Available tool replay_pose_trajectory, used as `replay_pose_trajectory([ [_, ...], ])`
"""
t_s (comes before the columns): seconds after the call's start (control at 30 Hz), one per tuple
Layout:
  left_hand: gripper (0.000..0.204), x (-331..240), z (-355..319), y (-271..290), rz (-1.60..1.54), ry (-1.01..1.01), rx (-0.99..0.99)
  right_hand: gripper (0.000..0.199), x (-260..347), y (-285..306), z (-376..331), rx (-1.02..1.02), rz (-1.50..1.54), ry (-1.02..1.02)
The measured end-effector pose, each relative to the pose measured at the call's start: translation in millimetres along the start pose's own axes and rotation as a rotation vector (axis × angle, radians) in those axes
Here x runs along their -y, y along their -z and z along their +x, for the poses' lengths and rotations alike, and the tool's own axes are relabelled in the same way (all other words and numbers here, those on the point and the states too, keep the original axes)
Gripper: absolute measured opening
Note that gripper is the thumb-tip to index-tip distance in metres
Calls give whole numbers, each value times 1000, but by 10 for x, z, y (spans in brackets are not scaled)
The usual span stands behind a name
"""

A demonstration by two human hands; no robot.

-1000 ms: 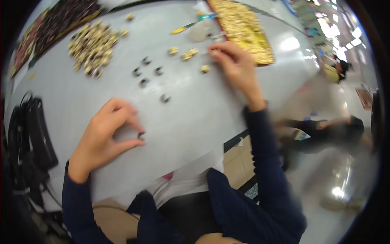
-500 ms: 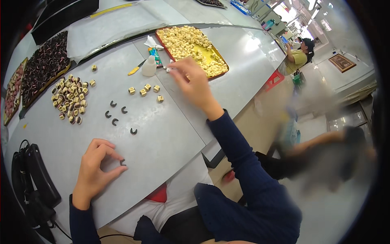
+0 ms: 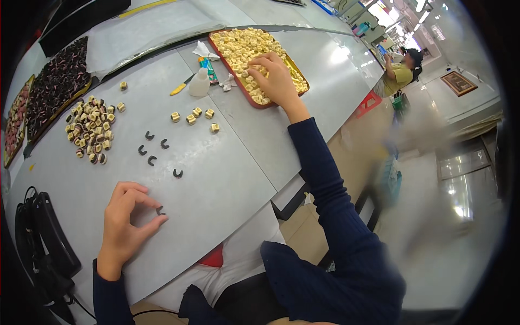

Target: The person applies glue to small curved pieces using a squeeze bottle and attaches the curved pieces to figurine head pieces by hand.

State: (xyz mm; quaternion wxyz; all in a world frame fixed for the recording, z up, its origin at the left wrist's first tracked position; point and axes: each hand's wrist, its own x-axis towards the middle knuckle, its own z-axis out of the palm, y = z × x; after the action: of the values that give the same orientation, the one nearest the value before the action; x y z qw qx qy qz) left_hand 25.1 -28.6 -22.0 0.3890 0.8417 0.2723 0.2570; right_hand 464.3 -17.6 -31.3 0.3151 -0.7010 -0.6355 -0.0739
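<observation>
Work in progress at the bench (image 3: 233,181). A dark C-shaped piece (image 3: 158,210) is at lower left of centre, clamped between the thumb and index finger of the left hand (image 3: 123,223). Above it on the bench lie five loose dark C-shaped pieces (image 3: 177,176), none joined to anything. The right hand (image 3: 274,80) is over the red-rimmed tray (image 3: 239,83) at upper centre, its fingers bent toward the pale yellow pieces (image 3: 244,43); whether its fingertips grip one cannot be told. Five small yellow blocks (image 3: 197,112) stand near centre; their exact make-up is too small to tell. At left, a pile of yellow-and-dark blocks (image 3: 92,130) appears to be the finished portion. Much seems left: the tray remains largely covered, and a broad spread of dark pieces (image 3: 59,76) fills the upper left. A white squeeze bottle (image 3: 200,85) and a yellow-handled knife (image 3: 177,89) lie apart from both hands.
</observation>
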Motion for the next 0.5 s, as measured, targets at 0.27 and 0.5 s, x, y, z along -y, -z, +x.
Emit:
replay_pose_trajectory([
  [0.27, 33, 1, 23, -18, 21, 4, -38, 16, 14, 24, -56, -28, -64, -7],
  [0.5, 34, -32, 43, -18, 57, -42, -69, 16, -18, 25, -55, -77, -66, 38],
])
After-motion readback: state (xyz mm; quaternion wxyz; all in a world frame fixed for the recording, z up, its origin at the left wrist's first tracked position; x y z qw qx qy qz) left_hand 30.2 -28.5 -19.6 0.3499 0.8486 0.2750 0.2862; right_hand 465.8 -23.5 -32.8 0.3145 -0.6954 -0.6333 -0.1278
